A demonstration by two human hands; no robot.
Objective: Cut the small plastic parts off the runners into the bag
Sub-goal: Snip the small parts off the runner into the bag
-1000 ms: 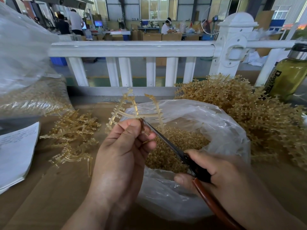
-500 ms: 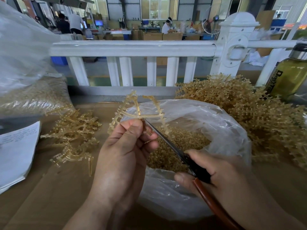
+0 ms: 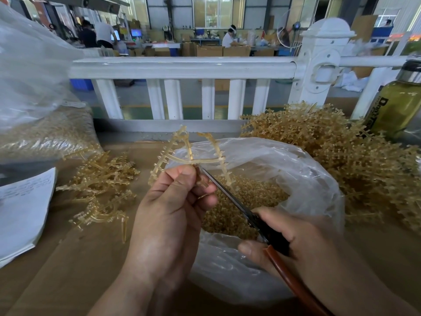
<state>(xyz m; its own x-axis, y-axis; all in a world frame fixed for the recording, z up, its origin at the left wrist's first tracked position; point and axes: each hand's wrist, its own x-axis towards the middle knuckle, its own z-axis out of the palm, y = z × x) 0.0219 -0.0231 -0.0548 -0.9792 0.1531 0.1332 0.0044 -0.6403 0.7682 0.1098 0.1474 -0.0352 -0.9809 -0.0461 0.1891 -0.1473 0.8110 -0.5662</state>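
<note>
We list:
1. A runner (image 3: 191,158): translucent amber, branched, small parts still on its arms. It is pinched upright in the left hand (image 3: 173,213) over the bag's mouth.
2. Scissors (image 3: 227,193): dark blades, reddish handle, gripped by the right hand (image 3: 296,242), tip at the runner's stem.
3. A bag (image 3: 314,179): clear plastic, open, holding a bed of loose amber parts (image 3: 241,208).
4. A large heap of runners (image 3: 341,156) right of the bag, and a smaller heap (image 3: 102,179) to its left.
</note>
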